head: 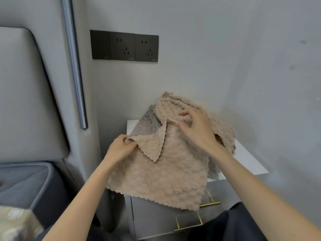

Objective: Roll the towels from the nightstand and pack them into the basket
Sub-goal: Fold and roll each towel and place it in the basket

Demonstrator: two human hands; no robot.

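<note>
Atop nightstand [248, 159]: beige towel [165, 180] drapes over towel pile [225, 129], hanging past the front edge. Left hand [121, 146] pinches a turned-over corner. Right hand [196, 127] lies curved on the upper fold, grip unclear. Likely step: spreading before rolling. Next: flatten. Walls crowd the back and right; basket unseen.

We read no text here. We see tiny pale marks at lower edge of each dark wall socket plate [124, 46], perhaps maker's print, but too small and blurred for us to make out letters or numbers.
</note>
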